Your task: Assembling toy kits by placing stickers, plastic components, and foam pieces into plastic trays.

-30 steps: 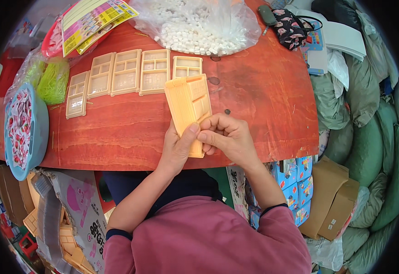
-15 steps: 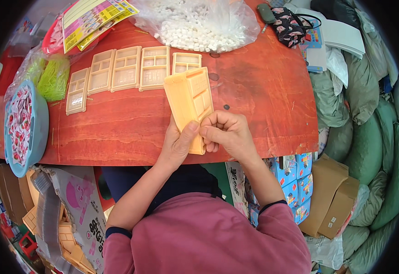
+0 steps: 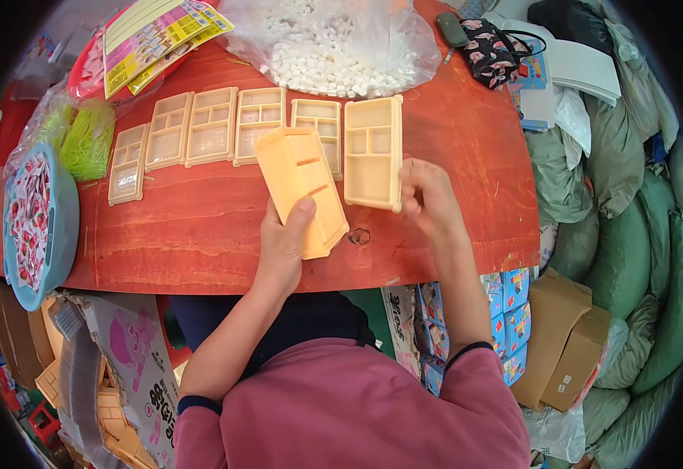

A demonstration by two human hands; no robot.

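My left hand [image 3: 283,238] is closed around a small stack of cream-coloured plastic compartment trays [image 3: 302,191], tilted over the front part of the table. To its right, a single compartment tray [image 3: 371,176] is pinched at its lower right edge by my right hand [image 3: 429,195]. This tray stands at the right end of a row, beside another tray [image 3: 318,117] that the stack partly covers. Farther left in the row lie several more compartment trays [image 3: 211,125], open side up. Whether the pinched tray rests fully on the wood cannot be made out.
The red wooden table [image 3: 201,242] has a curved front edge. At the back lies a clear bag of small white pieces [image 3: 334,66]. Left are a blue basin [image 3: 64,227] of wrapped packets, a bag of green strands [image 3: 87,141] and printed cards [image 3: 150,47]. A patterned pouch [image 3: 491,55] lies back right.
My right hand has drawn one tray off the stack and moved it right and away, to the row's end. My left hand with the stack has shifted slightly left, and the stack has turned.
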